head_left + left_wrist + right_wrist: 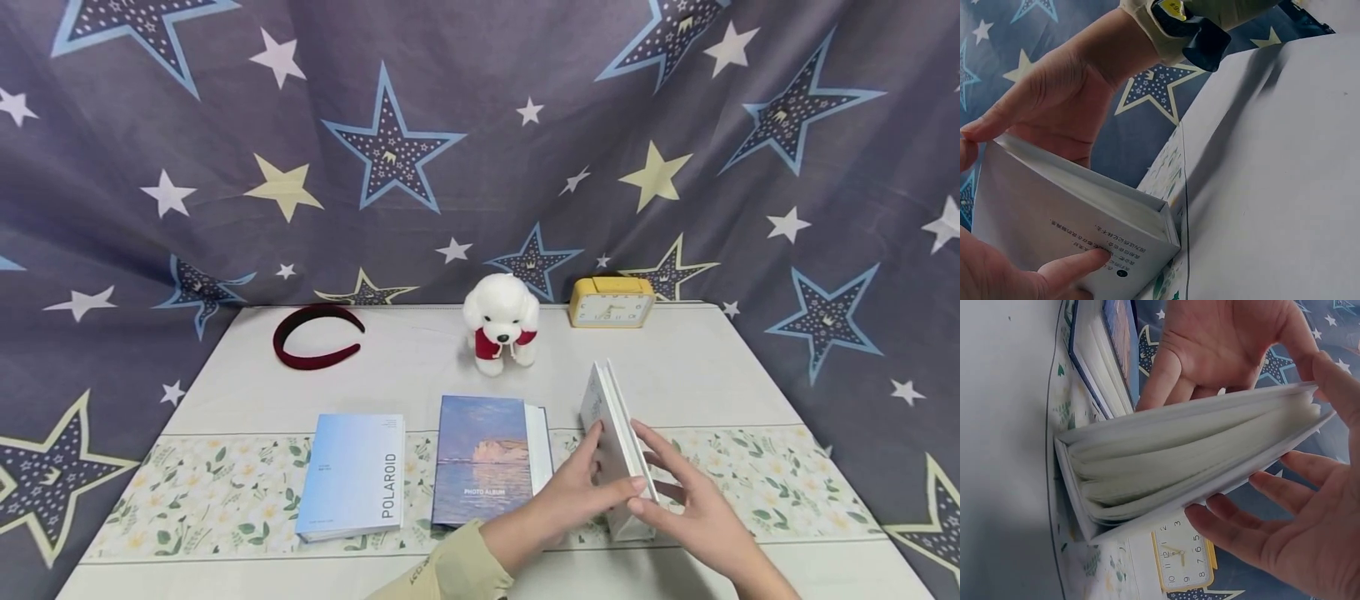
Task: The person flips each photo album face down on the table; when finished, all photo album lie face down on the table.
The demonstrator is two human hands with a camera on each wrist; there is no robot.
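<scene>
A white photo album stands on its end on the table, its covers slightly spread and pale pages showing between them. My left hand grips it from the left, a finger lying on the cover with small dark print and the thumb at the near edge. On the opposite cover rest the fingers of my right hand, its thumb meeting the same edge. Just left of it lies a blue photo album with a cliff-and-sea picture. Farther left is a light blue Polaroid album.
Behind the albums sits a white plush dog in a red top. A yellow alarm clock stands at the back right, a dark red headband at the back left. Star-patterned cloth hangs around the white, floral-banded table.
</scene>
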